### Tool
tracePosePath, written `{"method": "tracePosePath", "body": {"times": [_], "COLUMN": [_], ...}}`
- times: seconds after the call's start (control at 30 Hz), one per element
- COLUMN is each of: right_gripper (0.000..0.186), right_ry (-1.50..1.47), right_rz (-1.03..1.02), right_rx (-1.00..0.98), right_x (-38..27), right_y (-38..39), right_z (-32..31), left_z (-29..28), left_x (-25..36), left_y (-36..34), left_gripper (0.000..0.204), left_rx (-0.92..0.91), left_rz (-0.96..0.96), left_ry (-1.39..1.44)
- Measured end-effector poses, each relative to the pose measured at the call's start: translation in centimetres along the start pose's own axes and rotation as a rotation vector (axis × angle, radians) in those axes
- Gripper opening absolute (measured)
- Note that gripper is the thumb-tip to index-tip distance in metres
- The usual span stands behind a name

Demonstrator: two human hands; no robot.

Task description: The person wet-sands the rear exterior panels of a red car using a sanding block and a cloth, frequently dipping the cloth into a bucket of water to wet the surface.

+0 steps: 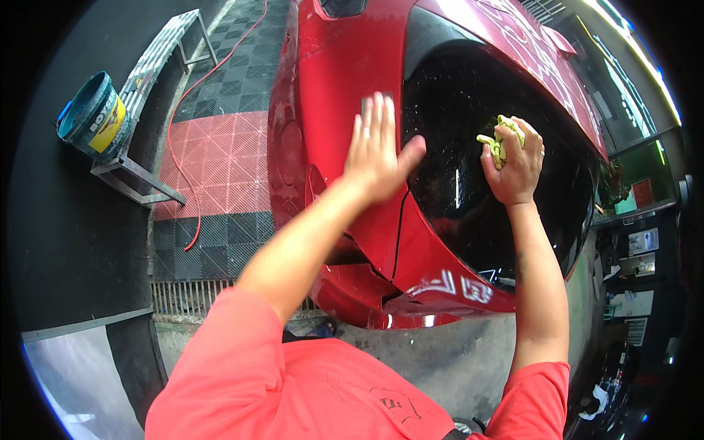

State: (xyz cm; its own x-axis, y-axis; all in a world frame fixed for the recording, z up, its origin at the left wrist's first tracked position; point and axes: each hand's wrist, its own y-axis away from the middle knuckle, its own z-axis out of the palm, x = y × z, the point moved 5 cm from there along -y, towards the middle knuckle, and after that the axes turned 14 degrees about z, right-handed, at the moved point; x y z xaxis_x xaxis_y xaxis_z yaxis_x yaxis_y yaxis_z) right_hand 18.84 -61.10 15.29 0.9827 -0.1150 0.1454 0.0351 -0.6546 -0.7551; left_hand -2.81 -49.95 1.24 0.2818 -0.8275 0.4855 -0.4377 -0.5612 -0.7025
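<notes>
Both hands are apart from each other, the left hand (378,158) flat with fingers extended, the right hand (518,167) clamped on a bunched yellow-green cloth (499,152). Filling the upper middle of the frame, a red car (352,59) lies under the left hand; whether the palm touches it is unclear. Its dark glass (477,202), right of centre, is where the cloth sits. Pale specks (431,92) dot the glass's left part, so wiping looks unfinished; how much is done cannot be told.
</notes>
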Motion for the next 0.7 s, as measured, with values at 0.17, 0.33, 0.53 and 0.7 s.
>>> {"method": "tracePosePath", "body": {"times": [0.17,0.33,0.53,0.7], "right_gripper": [0.04,0.04,0.04,0.04], "right_ry": [0.032,-0.024,0.007,0.012], "right_rz": [0.035,0.015,0.038,0.041], "right_rx": [-0.009,0.02,-0.005,-0.003], "right_x": [1.5,0.3,1.1,1.5], "right_y": [1.0,-0.5,0.6,0.8], "right_z": [-1.0,-0.6,-0.7,-1.1], "left_z": [1.6,-0.6,-0.1,-1.1], "left_x": [9.6,-1.6,7.3,2.6], "left_y": [13.5,-3.0,10.8,8.0], "left_gripper": [0.11,0.098,0.118,0.11], "left_rx": [-0.345,-0.077,-0.281,-0.324], "left_rz": [0.102,-0.052,0.115,0.164], "left_ry": [0.021,0.076,-0.049,-0.17]}}
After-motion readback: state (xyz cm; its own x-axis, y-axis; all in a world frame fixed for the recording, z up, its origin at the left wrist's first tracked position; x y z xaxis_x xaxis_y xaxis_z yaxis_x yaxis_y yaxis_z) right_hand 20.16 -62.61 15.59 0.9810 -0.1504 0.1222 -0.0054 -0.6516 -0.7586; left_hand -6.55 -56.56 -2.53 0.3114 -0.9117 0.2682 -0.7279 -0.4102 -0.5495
